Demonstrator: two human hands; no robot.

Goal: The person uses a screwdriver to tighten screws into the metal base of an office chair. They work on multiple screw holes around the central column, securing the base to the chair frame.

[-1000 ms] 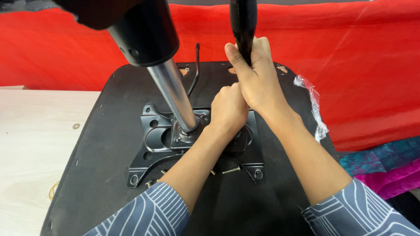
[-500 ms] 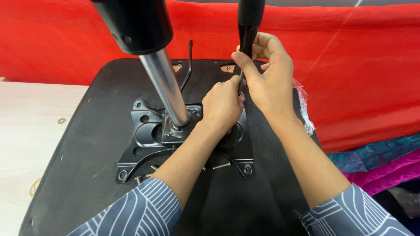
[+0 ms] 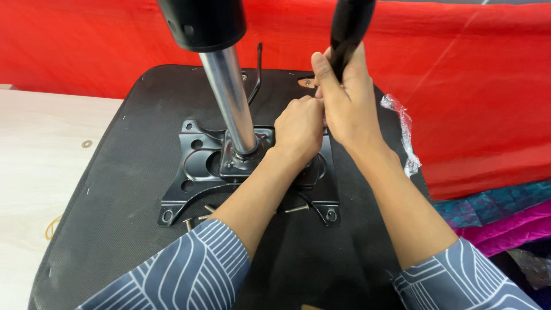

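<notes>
An upturned black chair seat lies before me with a black metal mounting plate on it. A chrome gas cylinder stands up from the plate. My right hand grips a thick black bar that rises past the top of the view, at the plate's far right corner. Pressed against it, my left hand is curled shut at the bar's lower end. Whatever its fingers pinch is hidden.
Loose bolts lie on the seat near the plate's front edge. A thin black lever sticks up behind the cylinder. Crinkled clear plastic hangs at the seat's right edge. Pale wooden table at left, red cloth behind, colourful fabric at right.
Both hands stay together at the far right corner of the plate. The black bar now leans slightly to the right, and my right hand sits a little higher on it.
</notes>
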